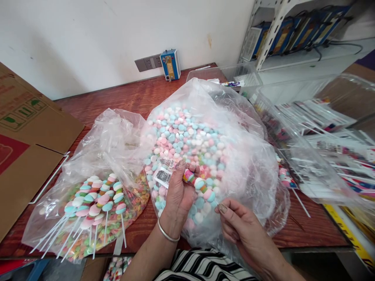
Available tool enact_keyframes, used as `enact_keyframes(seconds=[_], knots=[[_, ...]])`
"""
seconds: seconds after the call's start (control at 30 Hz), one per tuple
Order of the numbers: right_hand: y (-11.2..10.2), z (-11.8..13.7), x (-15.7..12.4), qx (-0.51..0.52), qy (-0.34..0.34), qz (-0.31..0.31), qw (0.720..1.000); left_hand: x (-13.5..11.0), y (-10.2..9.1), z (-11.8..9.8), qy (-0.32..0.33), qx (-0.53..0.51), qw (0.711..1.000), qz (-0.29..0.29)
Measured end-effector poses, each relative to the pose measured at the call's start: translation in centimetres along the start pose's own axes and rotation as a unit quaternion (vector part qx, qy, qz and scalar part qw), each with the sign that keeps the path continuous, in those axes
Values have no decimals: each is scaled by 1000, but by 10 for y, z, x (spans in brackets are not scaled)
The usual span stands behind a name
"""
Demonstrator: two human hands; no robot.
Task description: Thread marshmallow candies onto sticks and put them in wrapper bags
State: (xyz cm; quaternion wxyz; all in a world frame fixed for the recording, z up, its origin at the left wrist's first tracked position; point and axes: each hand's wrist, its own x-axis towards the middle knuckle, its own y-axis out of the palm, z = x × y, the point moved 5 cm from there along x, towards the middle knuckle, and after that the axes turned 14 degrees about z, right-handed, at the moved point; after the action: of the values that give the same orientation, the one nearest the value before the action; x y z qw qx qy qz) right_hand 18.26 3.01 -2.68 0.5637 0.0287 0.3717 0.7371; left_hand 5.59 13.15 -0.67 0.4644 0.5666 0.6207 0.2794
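My left hand (181,191) is closed around the upper end of a candy skewer (202,187) threaded with pink, blue and white marshmallow candies. Small clear printed packets (163,176) with black-and-white labels stick out behind its thumb. My right hand (243,222) has thumb and forefinger pinched together right by the skewer's lower end; whatever lies between them is hidden. Beneath both hands spreads a big clear plastic bag (246,164) full of pastel candies (181,132). To the left, several finished candy skewers (96,197) with white sticks lie on another bag (108,128) holding colourful ring candies (136,203).
A cardboard box (32,136) stands at the left. Clear plastic bins (293,156) with packaged sticks fill the right side, a wrapped skewer (287,177) beside them. A blue device (170,65) sits by the wall sockets (148,63); a metal shelf (272,35) holds more.
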Motion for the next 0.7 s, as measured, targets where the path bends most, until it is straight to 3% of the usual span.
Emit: enact_keyframes(seconds=[0.07, 0.1, 0.2, 0.27, 0.33, 0.47, 0.53, 0.6, 0.63, 0.67, 0.7], knots=[[-2, 8, 0, -140, -58, -24, 988, 0, -1, 0, 7, 5, 1000, -21], [-2, 12, 0, -228, -92, -38, 969, 0, -1, 1, 8, 6, 1000, -30], [2, 25, -5, -449, -191, -81, 869, 0, -3, 3, 2, 12, 998, -57], [5, 28, -7, -517, -226, -93, 821, -1, -5, 4, -3, 13, 998, -66], [5, 26, -3, -516, -211, -74, 827, -1, -6, 6, -4, 14, 999, -50], [-2, 9, 11, -318, -70, -15, 945, -3, -4, 10, -22, -1, 1000, 14], [-4, 2, 16, -230, -19, -11, 973, -4, -1, 12, -33, -16, 999, 33], [-3, 5, 19, -258, -34, -16, 966, -5, 2, 12, -35, -17, 998, 40], [-1, 10, 18, -317, -71, -23, 945, -6, 2, 11, -34, -12, 999, 37], [2, 17, 16, -396, -124, -33, 909, -6, 3, 11, -34, -6, 999, 31], [6, 24, 13, -482, -184, -45, 856, -7, 2, 11, -38, -1, 999, 19]])
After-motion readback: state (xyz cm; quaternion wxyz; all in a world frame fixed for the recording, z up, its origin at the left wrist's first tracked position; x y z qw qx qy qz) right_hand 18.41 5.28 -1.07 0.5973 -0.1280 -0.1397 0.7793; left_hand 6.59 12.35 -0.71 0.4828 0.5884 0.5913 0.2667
